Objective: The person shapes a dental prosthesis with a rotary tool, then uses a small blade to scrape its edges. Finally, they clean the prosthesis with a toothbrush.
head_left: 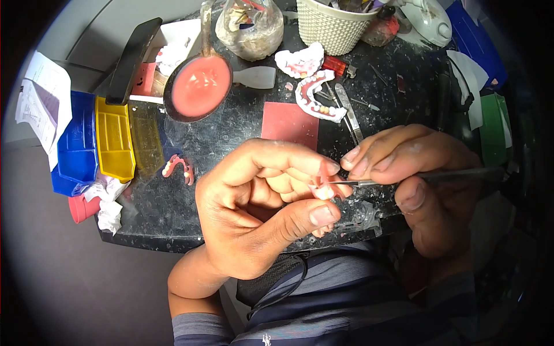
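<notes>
Between the fingertips and thumb of my left hand [259, 207] is a small pink and white denture piece [325, 191], partly hidden by the fingers. My right hand [418, 167] grips a slim metal carving tool [456, 175], whose tip meets the denture piece. A pink wax sheet [288, 124] lies on the bench just beyond my hands. Farther off are two white dental casts, one with pink gums and teeth [319, 98] and another behind it [300, 60]. A small pink denture [178, 169] rests to the left of my left hand.
A pan of pink wax [202, 86] stands at the back left, near yellow [115, 141] and blue [75, 144] bins. Behind are a clumpy bowl [251, 34] and a woven basket [332, 27]. A red lighter [336, 64] and metal tweezers [348, 109] lie by the casts.
</notes>
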`<state>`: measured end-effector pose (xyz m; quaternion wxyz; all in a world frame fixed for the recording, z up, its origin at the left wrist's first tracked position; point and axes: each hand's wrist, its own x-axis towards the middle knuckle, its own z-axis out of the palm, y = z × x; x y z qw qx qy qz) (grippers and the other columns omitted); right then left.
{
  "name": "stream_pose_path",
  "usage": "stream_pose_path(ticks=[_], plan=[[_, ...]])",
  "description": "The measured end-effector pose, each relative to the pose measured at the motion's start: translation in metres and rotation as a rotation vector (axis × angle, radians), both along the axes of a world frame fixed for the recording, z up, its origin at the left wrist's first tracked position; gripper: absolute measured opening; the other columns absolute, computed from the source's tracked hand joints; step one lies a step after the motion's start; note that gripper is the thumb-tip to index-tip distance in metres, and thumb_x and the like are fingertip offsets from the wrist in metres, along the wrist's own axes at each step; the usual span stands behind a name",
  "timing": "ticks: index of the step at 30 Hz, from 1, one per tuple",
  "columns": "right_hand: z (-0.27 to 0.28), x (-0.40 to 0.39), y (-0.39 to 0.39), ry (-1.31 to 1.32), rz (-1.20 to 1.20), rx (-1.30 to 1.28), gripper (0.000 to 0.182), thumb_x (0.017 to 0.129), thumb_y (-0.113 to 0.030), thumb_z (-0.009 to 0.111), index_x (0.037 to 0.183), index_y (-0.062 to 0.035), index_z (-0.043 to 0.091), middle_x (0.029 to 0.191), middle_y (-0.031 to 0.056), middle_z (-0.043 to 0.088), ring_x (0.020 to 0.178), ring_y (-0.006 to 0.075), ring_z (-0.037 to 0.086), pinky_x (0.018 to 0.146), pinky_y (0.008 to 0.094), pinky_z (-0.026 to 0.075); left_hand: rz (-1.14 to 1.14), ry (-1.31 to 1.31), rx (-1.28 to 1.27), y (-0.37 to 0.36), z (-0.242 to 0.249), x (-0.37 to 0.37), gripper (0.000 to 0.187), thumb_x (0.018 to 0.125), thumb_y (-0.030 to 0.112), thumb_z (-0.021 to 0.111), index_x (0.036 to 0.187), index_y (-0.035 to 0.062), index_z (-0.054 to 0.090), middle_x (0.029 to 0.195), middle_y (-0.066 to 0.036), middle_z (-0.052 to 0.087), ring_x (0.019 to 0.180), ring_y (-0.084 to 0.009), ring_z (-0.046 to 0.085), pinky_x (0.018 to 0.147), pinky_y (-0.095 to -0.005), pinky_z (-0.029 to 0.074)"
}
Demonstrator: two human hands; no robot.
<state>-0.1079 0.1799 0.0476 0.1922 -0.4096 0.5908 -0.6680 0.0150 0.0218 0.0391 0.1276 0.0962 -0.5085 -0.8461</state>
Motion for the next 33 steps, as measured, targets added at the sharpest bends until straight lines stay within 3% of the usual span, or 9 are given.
stream_pose_path(ticks=[7, 11, 19, 24, 26, 28, 33], plan=[[0.003, 0.003, 0.002, -0.277, 0.048, 0.063, 0.022, 0.097, -0.018, 0.054, 0.096, 0.0025, 0.059, 0.09, 0.0198, 0.064, 0.087, 0.0268, 0.065, 0.088, 0.0453, 0.053, 0.055, 0.047, -0.053, 0.001, -0.001, -0.001, 0.032, 0.083, 0.002, 0.076, 0.105, -0.0051, 0.053, 0.096, -0.018, 0.065, 0.068, -0.0205, 0.067, 0.058, -0.0283, 0.057], [0.001, 0.0, 0.003, -0.316, 0.086, 0.09, 0.023, 0.098, -0.018, 0.052, 0.097, 0.0035, 0.058, 0.092, 0.0214, 0.065, 0.09, 0.0276, 0.066, 0.089, 0.0453, 0.052, 0.079, 0.037, -0.122, 0.001, -0.003, 0.0, 0.031, 0.083, 0.0, 0.076, 0.103, -0.0047, 0.054, 0.096, -0.017, 0.065, 0.07, -0.0198, 0.067, 0.059, -0.0281, 0.057], [-0.004, 0.005, -0.003, -0.346, 0.056, 0.028, 0.024, 0.098, -0.014, 0.049, 0.099, 0.0075, 0.058, 0.102, 0.0282, 0.065, 0.087, 0.0273, 0.07, 0.072, 0.0343, 0.062, 0.087, 0.072, -0.247, -0.001, -0.007, 0.0, 0.027, 0.083, -0.005, 0.073, 0.102, -0.0035, 0.054, 0.097, -0.019, 0.065, 0.076, -0.0187, 0.067, 0.065, -0.0281, 0.057], [0.001, 0.003, -0.002, -0.436, 0.053, 0.084, 0.025, 0.098, -0.015, 0.047, 0.098, 0.0076, 0.058, 0.102, 0.0295, 0.066, 0.09, 0.0289, 0.071, 0.075, 0.0368, 0.062, 0.106, 0.101, -0.374, -0.003, -0.01, -0.002, 0.027, 0.082, -0.008, 0.072, 0.102, -0.0034, 0.054, 0.098, -0.019, 0.065, 0.082, -0.0184, 0.067, 0.069, -0.0285, 0.057], [0.001, 0.001, -0.003, -0.483, 0.059, 0.101, 0.025, 0.098, -0.015, 0.047, 0.098, 0.0075, 0.058, 0.101, 0.0298, 0.067, 0.09, 0.0294, 0.071, 0.076, 0.0373, 0.062, 0.091, 0.141, -0.538, -0.006, -0.011, -0.001, 0.028, 0.082, -0.009, 0.072, 0.102, -0.0034, 0.053, 0.099, -0.019, 0.066, 0.086, -0.0183, 0.067, 0.071, -0.0291, 0.057], [0.0, -0.002, -0.005, -0.585, 0.039, 0.069, 0.026, 0.098, -0.015, 0.045, 0.101, 0.0069, 0.058, 0.099, 0.0299, 0.067, 0.091, 0.0298, 0.071, 0.077, 0.0379, 0.061, 0.11, 0.124, -0.503, -0.005, -0.01, -0.001, 0.028, 0.082, -0.009, 0.072, 0.102, -0.0036, 0.053, 0.099, -0.019, 0.066, 0.086, -0.0185, 0.067, 0.072, -0.0293, 0.057], [-0.005, -0.014, 0.002, -0.52, 0.095, -0.037, 0.027, 0.099, -0.021, 0.051, 0.104, 0.0058, 0.056, 0.097, 0.0267, 0.067, 0.093, 0.031, 0.07, 0.075, 0.0385, 0.061, 0.14, 0.055, -0.328, 0.0, -0.004, 0.002, 0.027, 0.083, -0.008, 0.072, 0.101, -0.0035, 0.053, 0.1, -0.022, 0.067, 0.082, -0.0192, 0.068, 0.072, -0.03, 0.058]])
